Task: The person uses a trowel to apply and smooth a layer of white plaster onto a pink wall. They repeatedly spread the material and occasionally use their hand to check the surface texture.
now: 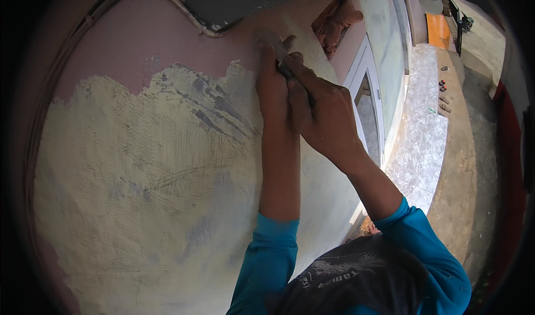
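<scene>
Both my hands meet high on a wall (128,148) at a scraper. My right hand (326,106) is closed round its dark handle (286,69), the index finger stretched along it. My left hand (273,72) is up against the front of the tool, its fingers closed about the blade (270,38); they are blurred and partly hidden. The greyish blade is smeared by motion and lies against pink paint (128,42). Below and left, the wall is bared to a rough pale yellow layer with grey patches.
A pipe or cable (184,8) runs along the wall's upper edge. To the right are a diamond-shaped opening (334,25) with reddish cloth in it and a white-framed window (365,97). Shiny pale flooring (415,142) and several sandals (443,99) lie farther right.
</scene>
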{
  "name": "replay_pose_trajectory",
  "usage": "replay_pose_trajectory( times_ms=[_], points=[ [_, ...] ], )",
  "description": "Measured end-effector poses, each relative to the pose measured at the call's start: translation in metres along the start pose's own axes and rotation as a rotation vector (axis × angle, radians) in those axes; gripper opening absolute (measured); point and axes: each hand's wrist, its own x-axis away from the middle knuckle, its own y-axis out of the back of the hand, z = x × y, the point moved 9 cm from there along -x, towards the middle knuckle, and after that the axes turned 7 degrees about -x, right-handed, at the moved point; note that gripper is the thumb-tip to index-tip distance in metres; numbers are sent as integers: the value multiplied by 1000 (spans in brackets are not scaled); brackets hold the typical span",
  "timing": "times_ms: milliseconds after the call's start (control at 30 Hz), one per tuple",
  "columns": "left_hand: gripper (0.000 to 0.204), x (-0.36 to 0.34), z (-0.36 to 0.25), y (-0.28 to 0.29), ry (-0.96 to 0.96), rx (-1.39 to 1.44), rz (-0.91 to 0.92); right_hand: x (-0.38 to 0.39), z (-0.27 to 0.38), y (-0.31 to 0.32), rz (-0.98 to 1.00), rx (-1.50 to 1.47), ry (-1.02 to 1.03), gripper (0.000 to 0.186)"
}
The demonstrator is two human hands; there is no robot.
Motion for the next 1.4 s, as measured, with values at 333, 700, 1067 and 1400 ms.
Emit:
replay_pose_trajectory(
  times_ms=[333, 700, 1067, 1400],
  points=[
    [72, 3, 13, -1, 80, 56, -102, -2, 0, 5, 35, 4, -58, 44],
    [75, 7, 10, -1, 100, 8, -131, 0, -4, 2, 15, 5, -26, 43],
    [71, 40, 48, 5, 227, 119, -192, 34, -22, 4, 159, -16, -122, 45],
    [72, 115, 106, 42, 232, 127, -260, 117, -50, -5, 338, -23, -138, 51]
  ],
)
